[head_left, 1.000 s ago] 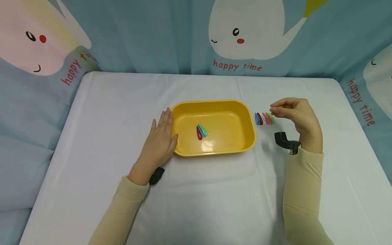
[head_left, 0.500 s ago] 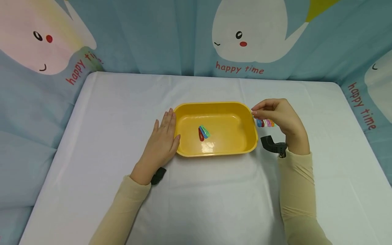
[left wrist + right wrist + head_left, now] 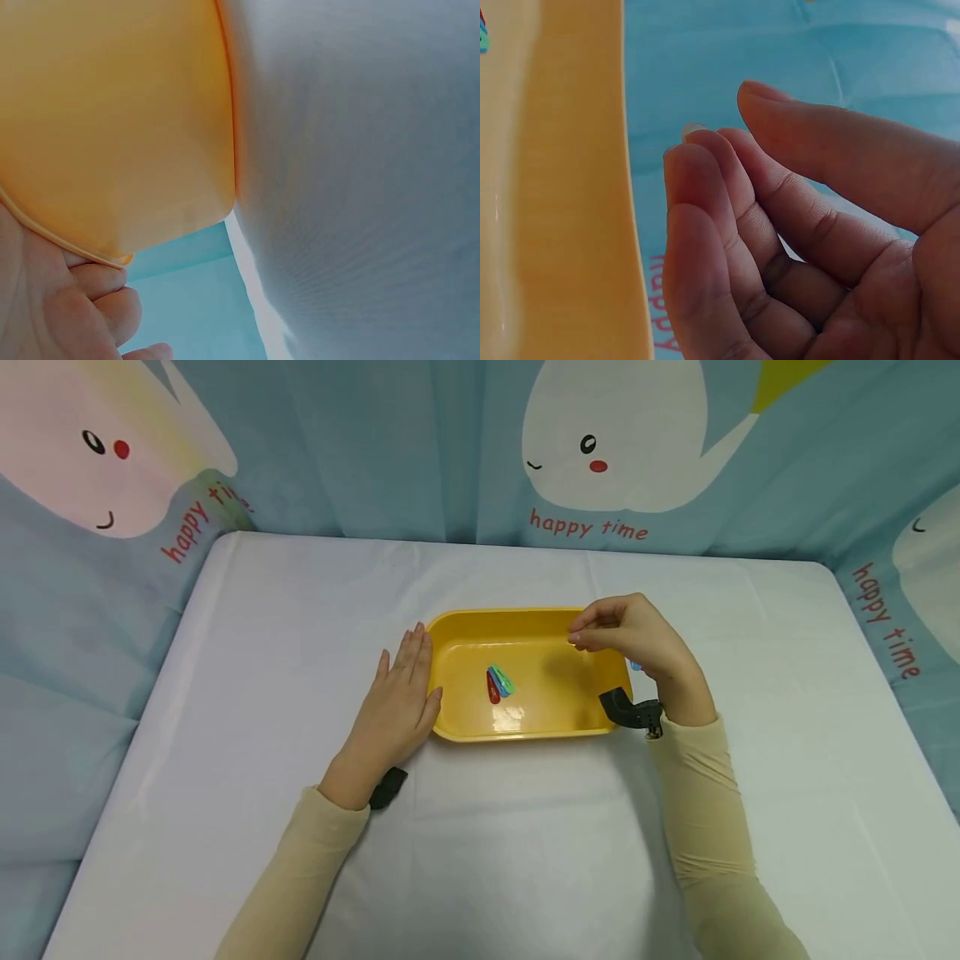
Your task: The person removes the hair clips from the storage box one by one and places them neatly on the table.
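My left hand [image 3: 390, 706] lies flat along the left end of a yellow tray [image 3: 528, 737], fingers straight against its rim; in the left wrist view, fingers [image 3: 109, 300] touch the tray's edge. Red, blue and green hair clips [image 3: 498, 683] lie together on the tray floor. Over the tray's right end hovers my right hand [image 3: 637, 631], thumb and fingertips drawn close together. In the right wrist view, its thumb [image 3: 817, 135] lies near the index finger beside the tray wall [image 3: 577, 187]; I cannot tell whether a small clip is between them.
A blue bit of the row of clips [image 3: 636, 665] shows right of the tray, the others hidden behind my right hand. White cloth [image 3: 480, 860] covers the table. A blue whale-print curtain [image 3: 390, 452] hangs behind it.
My right hand has moved left from the row of clips on the table to over the tray's right end, covering most of the row. The left hand stays at the tray's left end.
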Available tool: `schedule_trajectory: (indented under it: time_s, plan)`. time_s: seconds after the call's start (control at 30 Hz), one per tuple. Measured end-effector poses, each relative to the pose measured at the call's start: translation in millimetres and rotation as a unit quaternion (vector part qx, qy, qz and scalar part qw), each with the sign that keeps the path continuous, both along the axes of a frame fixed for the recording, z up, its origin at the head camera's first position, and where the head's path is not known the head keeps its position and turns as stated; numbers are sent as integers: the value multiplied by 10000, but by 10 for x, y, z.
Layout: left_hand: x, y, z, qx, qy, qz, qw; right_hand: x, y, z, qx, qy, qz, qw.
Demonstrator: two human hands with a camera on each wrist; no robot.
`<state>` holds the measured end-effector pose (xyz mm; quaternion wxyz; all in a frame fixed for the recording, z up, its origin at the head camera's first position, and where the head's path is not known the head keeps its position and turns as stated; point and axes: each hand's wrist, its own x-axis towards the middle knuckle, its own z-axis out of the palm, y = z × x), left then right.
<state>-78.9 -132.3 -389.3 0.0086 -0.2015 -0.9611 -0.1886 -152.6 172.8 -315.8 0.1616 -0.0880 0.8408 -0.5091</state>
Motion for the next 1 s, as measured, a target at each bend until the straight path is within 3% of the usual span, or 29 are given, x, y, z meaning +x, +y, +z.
schedule_trajectory:
  time_s: [0.33,1.0]
  plan:
    - [-2,-4,-5,20,53,-25,10000,-28,-131,-48,53,-43,282,9996]
    - [-17,3,-13,-11,-14,9,10000,-201,-395,-269,100,-562,1012,9932]
